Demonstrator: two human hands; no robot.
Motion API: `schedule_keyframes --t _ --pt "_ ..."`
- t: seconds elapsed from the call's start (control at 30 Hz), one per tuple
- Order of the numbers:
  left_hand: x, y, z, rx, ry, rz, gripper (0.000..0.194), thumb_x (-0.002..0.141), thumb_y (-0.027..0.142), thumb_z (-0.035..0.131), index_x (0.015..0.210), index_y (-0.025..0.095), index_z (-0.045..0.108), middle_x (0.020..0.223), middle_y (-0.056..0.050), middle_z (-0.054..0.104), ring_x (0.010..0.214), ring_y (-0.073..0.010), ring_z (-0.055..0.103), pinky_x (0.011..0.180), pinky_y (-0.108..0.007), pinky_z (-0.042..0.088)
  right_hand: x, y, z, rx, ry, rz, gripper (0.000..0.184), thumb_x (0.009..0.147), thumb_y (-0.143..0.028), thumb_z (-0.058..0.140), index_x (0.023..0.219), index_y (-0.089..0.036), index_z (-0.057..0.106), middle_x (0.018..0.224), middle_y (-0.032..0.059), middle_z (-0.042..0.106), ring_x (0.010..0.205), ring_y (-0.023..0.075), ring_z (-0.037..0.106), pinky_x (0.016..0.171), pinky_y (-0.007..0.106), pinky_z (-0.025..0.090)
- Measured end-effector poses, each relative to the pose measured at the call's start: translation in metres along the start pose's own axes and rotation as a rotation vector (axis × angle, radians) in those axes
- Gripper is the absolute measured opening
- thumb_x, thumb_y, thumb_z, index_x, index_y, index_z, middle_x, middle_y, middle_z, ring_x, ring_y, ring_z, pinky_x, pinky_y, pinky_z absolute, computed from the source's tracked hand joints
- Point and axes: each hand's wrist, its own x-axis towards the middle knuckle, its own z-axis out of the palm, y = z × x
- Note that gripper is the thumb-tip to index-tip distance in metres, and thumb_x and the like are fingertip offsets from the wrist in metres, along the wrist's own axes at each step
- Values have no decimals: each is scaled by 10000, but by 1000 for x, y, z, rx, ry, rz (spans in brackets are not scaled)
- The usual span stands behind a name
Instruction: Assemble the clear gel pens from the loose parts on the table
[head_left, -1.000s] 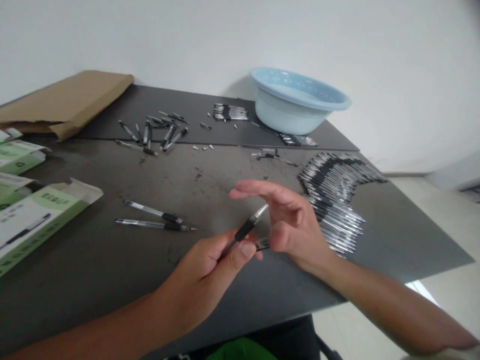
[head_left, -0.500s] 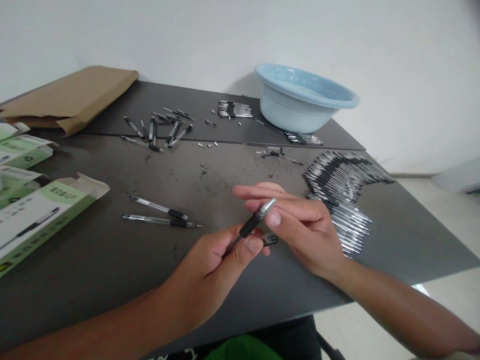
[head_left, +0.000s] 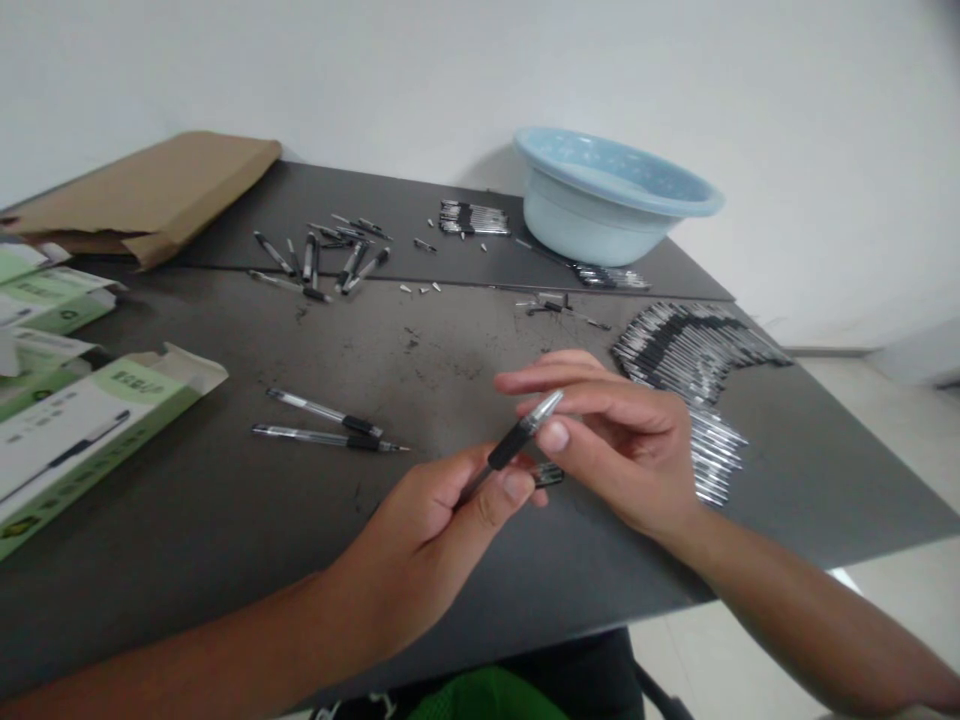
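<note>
A gel pen point(head_left: 517, 435) with a black rubber grip and a silver cone tip points up and to the right. My left hand point(head_left: 442, 530) is closed around its barrel. A dark, see-through pen cap point(head_left: 549, 474) sticks out beyond the left thumb, in the same hand. At the cone tip, my right hand point(head_left: 630, 450) pinches with thumb and forefinger, its other fingers loosely stretched out. Left of my hands lie two clear-barrelled pens, one capped point(head_left: 322, 410) and one with its bare refill point showing point(head_left: 322, 438).
Rows of pens point(head_left: 682, 345) fan out at the right. Loose pen parts point(head_left: 349, 265) and small cone tips point(head_left: 424, 290) lie farther back. A blue basin point(head_left: 607, 220) and a pen bundle point(head_left: 474, 218) stand behind. Green-white boxes point(head_left: 112, 430) and a brown carton point(head_left: 157, 190) occupy the left.
Both hands, with the pen, sit slightly farther right in view, and the whole scene has shifted a little the same way. The right fingers have stayed at the cone tip.
</note>
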Motion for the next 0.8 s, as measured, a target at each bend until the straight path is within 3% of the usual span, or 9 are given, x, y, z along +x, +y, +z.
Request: schedule_keyframes --t 0.1,0.2,0.3,0.4,0.53,0.7,0.8 --pt "1 1 -1 30 7 20 432 1055 581 546 968 211 750 548 25 534 771 -218 662 711 -289 520 -1 1 -7 -29 -37 27 255 895 -275 856 1124 -387 843 1167 2 843 1157 255 733 1091 487 541" --pt "1 2 -2 107 -3 22 424 1069 550 522 1001 210 766 741 -17 692 783 -197 658 727 -289 509 -1 0 -15 -10 -81 75 424 938 -313 821 1346 -408 751 1293 -14 804 1243 234 704 1114 436 532" --pt "1 1 -2 183 -18 7 437 1073 541 503 1002 210 779 832 -28 724 766 -185 646 700 -285 486 1 -5 -22 -17 -126 38 406 1013 -276 730 1398 -404 717 1314 -26 798 1208 203 727 1091 390 543" --pt "2 -1 -3 223 -40 5 452 1077 538 481 991 207 777 833 -27 721 779 -192 656 709 -291 490 6 -8 -27 -52 -178 -55 358 983 -195 755 1297 -363 788 1177 -14 845 1047 199 768 991 379 578" --pt "5 -1 -4 284 -69 16 422 1080 502 478 987 214 772 855 -17 744 804 -193 682 720 -283 495 10 -9 -34 -107 -188 -60 273 908 -167 836 1141 -307 859 982 0 867 895 200 774 883 383 590" --pt "8 -1 -7 385 -78 22 397 1084 469 477 972 203 750 847 -6 764 762 -181 693 677 -264 480 8 -8 -34 -165 -162 -55 130 860 -207 888 962 -285 866 849 -6 848 773 196 760 831 396 575" --pt "9 -3 -8 420 -96 36 396 1084 470 475 970 194 736 835 -7 762 731 -178 688 651 -263 471 6 -4 -32 -193 -130 -58 115 815 -333 931 846 -284 831 737 -8 798 708 205 733 802 410 561"
